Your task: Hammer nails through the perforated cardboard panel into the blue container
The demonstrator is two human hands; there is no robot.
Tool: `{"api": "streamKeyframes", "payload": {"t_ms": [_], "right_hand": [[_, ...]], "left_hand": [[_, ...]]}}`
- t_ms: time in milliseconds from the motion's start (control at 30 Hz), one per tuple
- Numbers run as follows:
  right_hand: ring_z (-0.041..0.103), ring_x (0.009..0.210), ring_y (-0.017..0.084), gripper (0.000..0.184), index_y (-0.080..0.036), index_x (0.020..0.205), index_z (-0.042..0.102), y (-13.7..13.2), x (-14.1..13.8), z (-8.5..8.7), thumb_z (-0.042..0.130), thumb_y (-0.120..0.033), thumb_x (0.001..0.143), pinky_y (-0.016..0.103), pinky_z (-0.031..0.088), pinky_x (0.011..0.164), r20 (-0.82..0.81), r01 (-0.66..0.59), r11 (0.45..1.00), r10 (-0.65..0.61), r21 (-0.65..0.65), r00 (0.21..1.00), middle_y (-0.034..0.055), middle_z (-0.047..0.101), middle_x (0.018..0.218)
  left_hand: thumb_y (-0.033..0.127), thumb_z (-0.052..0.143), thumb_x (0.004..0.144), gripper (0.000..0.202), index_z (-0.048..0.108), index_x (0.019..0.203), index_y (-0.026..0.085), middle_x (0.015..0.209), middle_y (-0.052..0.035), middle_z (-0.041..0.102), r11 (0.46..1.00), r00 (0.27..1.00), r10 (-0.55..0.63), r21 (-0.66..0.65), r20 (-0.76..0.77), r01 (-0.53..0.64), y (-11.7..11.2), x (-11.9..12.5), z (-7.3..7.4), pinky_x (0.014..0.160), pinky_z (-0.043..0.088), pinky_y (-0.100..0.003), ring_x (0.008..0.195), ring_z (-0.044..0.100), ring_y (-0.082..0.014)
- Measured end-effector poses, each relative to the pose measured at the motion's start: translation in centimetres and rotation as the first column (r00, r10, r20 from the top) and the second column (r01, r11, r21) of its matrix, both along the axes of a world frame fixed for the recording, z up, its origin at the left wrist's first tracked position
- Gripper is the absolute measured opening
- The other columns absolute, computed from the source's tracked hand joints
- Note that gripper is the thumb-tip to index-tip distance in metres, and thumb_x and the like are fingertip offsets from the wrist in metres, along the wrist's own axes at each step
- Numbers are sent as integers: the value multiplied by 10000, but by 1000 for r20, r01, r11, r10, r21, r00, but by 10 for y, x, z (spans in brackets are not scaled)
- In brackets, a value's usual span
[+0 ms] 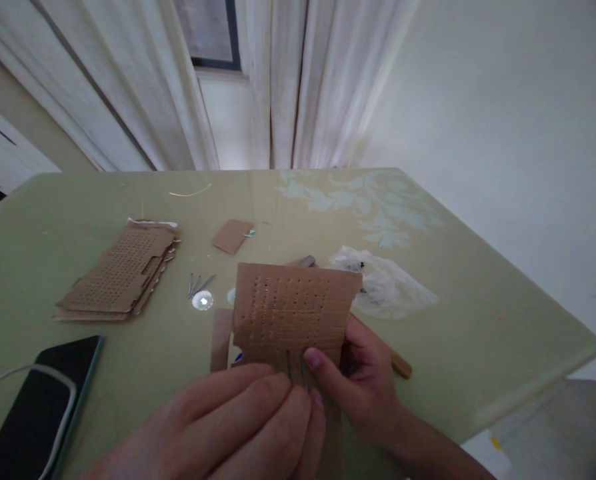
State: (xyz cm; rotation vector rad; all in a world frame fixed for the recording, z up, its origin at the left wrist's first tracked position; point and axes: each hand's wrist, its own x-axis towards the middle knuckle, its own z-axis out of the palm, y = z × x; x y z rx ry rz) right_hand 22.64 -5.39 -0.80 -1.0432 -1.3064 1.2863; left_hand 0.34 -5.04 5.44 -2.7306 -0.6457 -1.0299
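Brown rectangular cardboard sheet with rows of punched holes (298, 307): we see it held up, face toward us, over the near middle of a pale green counter with a whitish leaf pattern (458, 320).

Biggest down: we log a plain white wall (518, 133) at right, then long whitish fabric curtains (158, 87) at the back.

Hands: our left hand (248, 420) has its fingers bunched, pinching two thin grey metal pins (289, 367) at the sheet's lower part; we can't tell whether the points go through. Our right hand (368, 380) grips the sheet's lower right, thumb on the near face, fingers behind.

Front left, we have a flat black phone (33, 413), white cable (68, 393) lying across it. Beyond, a stack of brown perforated cardboard pieces (118, 273), edges uneven. Right of the sheet, a crumpled clear plastic bag (395, 293) with small dark bits; a brown wooden handle (402, 363) sticks out past the right hand, rest hidden.

Smaller stuff: plain brown cardboard square (232, 238) past the sheet, a thin yellowish strand (191, 193) near the far edge, a round whitish disc (202, 301) and, just beside it, a few loose grey metal pins (201, 287).
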Motion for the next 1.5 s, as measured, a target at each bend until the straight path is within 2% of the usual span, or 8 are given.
{"api": "streamKeyframes", "payload": {"t_ms": [267, 500, 633, 800, 867, 1000, 1267, 1500], "right_hand": [[595, 696, 178, 206, -250, 1062, 762, 1, 2, 0, 796, -442, 996, 295, 514, 627, 18, 26, 999, -27, 38, 999, 22, 700, 844], [643, 746, 204, 219, -239, 1009, 755, 1, 1, -3, 794, -454, 992, 323, 562, 679, 38, 40, 998, -41, 47, 998, 40, 716, 871], [615, 678, 169, 153, -239, 1039, 757, 2, 0, -3, 784, -383, 996, 271, 527, 606, 48, 52, 989, -59, 136, 997, 18, 714, 838], [603, 664, 151, 129, -272, 1126, 754, 2, 1, -3, 772, -300, 1001, 249, 534, 610, 6, 46, 982, -48, 182, 999, 3, 715, 854], [611, 683, 155, 159, -283, 1150, 754, 1, 1, -3, 780, -285, 993, 248, 541, 621, -9, 44, 981, -43, 190, 999, 3, 716, 869], [607, 707, 153, 202, -299, 1187, 754, 0, 1, -2, 780, -264, 989, 247, 544, 648, -7, 41, 980, -41, 195, 999, -2, 709, 890], [553, 665, 141, 140, -284, 1114, 738, 1, -1, -2, 785, -267, 983, 240, 496, 605, -34, 42, 980, -36, 195, 999, -21, 651, 835], [538, 653, 142, 148, -279, 1126, 747, 3, 1, -6, 792, -281, 984, 248, 479, 595, -28, 35, 984, -31, 175, 999, -23, 639, 820]], "left_hand": [[105, 462, 1127, 371, 821, 1062, 175, 1106, 1, 815, 998, 996, -35, 46, -76, 38, 3, 3, 0, 999, 614, -304, 950, 726, -165], [118, 456, 1142, 373, 824, 1086, 153, 1081, 16, 828, 999, 999, -47, -7, -7, 47, 0, 4, 2, 1073, 604, -244, 994, 736, -129], [145, 457, 1162, 376, 826, 1096, 173, 1108, 42, 817, 999, 999, -15, 33, -40, 17, 0, 3, 3, 1175, 535, -234, 1036, 711, -110], [175, 496, 1160, 342, 834, 1109, 171, 1107, 38, 803, 999, 997, -38, 1, -71, 38, 3, 3, 6, 1066, 580, -219, 988, 709, -102], [196, 489, 1171, 349, 834, 1123, 179, 1117, 45, 805, 999, 997, -35, -2, -65, 35, 3, 2, 6, 1157, 525, -232, 1000, 702, -104], [186, 489, 1173, 342, 831, 1153, 186, 1192, 52, 804, 1000, 998, -22, -1, -51, 22, 1, -3, 5, 1382, 268, -293, 1107, 675, -109], [188, 466, 1186, 357, 818, 1127, 196, 1095, 54, 809, 997, 999, -37, -65, -24, 35, 6, -8, 11, 1339, 305, -242, 1061, 684, -99], [144, 435, 1170, 371, 804, 1210, 153, 1158, 18, 802, 999, 995, -10, 40, -101, 14, 7, -16, 7, 1386, 267, -329, 1115, 684, -146]]}}
